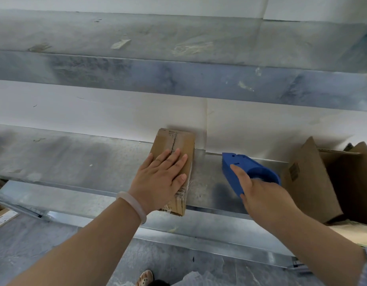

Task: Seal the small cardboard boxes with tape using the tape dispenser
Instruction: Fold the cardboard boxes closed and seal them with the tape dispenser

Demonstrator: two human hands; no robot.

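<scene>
On metal shelf (85,159): pressing taped small cardboard box (182,141) with left hand (160,180), fingers (174,159) straight and close together; gripping blue tape dispenser (246,164) near its right side in right hand (259,195); print on open carton (308,178) illegible.

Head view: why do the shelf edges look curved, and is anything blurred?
Head view: the wide-angle lens bows the metal shelf edges; the frame's sides smear; the small box and blue tape dispenser look fairly sharp; a soft shadow lies below the dispenser.
</scene>
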